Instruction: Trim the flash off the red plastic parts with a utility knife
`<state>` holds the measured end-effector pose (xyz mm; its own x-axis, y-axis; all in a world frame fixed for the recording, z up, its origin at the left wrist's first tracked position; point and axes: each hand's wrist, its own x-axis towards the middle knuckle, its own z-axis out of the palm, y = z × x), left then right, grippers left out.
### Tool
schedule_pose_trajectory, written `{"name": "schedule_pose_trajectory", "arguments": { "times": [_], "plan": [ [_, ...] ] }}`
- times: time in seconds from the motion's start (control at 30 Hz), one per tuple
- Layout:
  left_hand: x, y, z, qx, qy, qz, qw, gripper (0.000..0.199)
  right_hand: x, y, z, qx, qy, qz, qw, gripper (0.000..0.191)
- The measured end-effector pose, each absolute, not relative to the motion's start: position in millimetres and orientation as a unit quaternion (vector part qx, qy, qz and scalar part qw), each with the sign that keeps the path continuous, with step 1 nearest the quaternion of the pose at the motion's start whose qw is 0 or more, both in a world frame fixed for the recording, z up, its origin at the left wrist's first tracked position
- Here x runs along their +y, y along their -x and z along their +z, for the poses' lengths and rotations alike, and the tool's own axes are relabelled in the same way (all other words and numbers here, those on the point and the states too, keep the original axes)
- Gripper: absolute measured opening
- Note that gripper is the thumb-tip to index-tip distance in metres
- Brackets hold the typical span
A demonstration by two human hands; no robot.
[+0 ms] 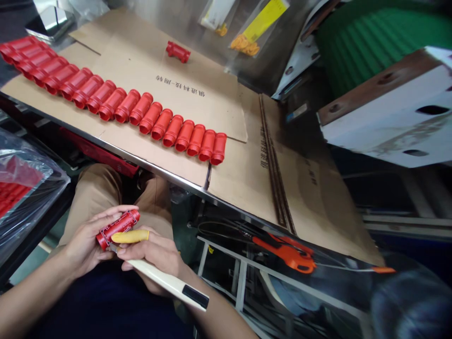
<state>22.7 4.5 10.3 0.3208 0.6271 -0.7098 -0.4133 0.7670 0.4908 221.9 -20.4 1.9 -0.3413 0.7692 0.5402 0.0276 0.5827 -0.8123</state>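
Observation:
Above my lap, my left hand (84,242) grips a red plastic tube fitting (124,222) with pale markings on its side. My right hand (160,256) is closed around a cream-handled knife (158,278) with a black patch at its rear end. A yellow finger cot (130,236) covers the right index finger, which lies against the tube. The knife's tip is close to the tube's lower end, mostly hidden by the fingers. A long slanting row of similar red tubes (151,117) lies side by side on the cardboard-covered table.
One red tube (178,52) lies apart on the cardboard (197,75). Orange-handled cutters (293,254) hang by the table's front edge. A plastic-lined bin (38,202) with red parts stands at left. Bags with yellow pieces (245,44) and a green-and-white machine (388,108) are beyond.

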Motion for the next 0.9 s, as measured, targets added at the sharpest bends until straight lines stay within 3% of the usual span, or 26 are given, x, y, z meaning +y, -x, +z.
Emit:
{"name": "schedule_pose_trajectory", "arguments": {
  "times": [0.2,0.33,0.43,0.57,0.73,0.9],
  "plan": [
    [8,-28,9,0.509,-0.131,0.350,0.775,0.033,-22,-221,23,-0.827,0.303,0.258,0.398,0.016],
    [9,-27,6,0.487,-0.131,0.378,0.777,0.045,-30,-221,19,-0.824,0.203,0.331,0.414,0.012],
    [10,-24,7,0.483,-0.181,0.437,0.737,0.051,-37,-222,9,-0.738,0.249,0.393,0.489,0.012],
    [7,-17,8,0.489,-0.251,0.536,0.641,0.048,-41,-221,3,-0.635,0.437,0.327,0.547,0.012],
    [-2,-12,4,0.502,-0.313,0.545,0.594,0.037,-37,-216,1,-0.665,0.432,0.261,0.550,0.019],
    [-4,-14,5,0.525,-0.314,0.547,0.572,0.039,-32,-214,-1,-0.682,0.408,0.227,0.563,0.020]
  ]
}}
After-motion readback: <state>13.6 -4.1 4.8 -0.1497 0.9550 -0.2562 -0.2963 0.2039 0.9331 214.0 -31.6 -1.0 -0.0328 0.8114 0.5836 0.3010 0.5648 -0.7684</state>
